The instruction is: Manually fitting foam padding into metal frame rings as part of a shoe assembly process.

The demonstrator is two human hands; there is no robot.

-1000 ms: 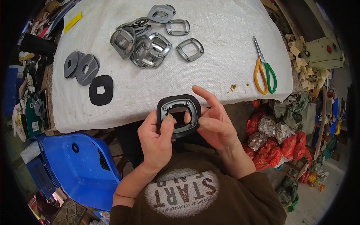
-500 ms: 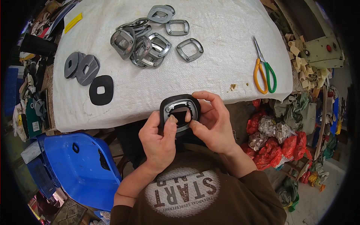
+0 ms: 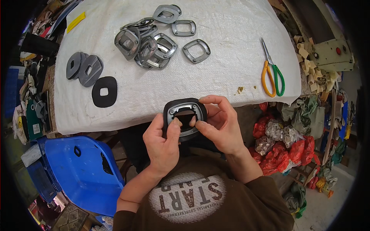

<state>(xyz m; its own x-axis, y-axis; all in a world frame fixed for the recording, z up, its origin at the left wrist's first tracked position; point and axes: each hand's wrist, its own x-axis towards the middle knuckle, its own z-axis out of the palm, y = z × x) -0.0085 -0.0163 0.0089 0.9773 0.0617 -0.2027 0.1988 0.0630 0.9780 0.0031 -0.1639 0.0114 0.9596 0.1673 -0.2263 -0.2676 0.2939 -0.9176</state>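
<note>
Between my hands, just in front of the table's near edge, is a rounded-square metal frame set against a black foam pad with a center opening. My left hand grips the left side, its thumb pressed on the frame's inner edge. My right hand pinches the right side, forefinger at the top corner and thumb at the inner edge; a fingertip shows through the opening. On the table, a similar black pad lies to the left, beside a few grey pads.
A heap of metal frames lies at the table's far middle. Scissors with orange and green handles rest at the right, and a yellow strip far left. A blue tub stands lower left; red plastic bags sit at right.
Both hands keep their hold on the frame and pad. The right thumb and fingers have shifted very slightly, and the whole view has moved a little.
</note>
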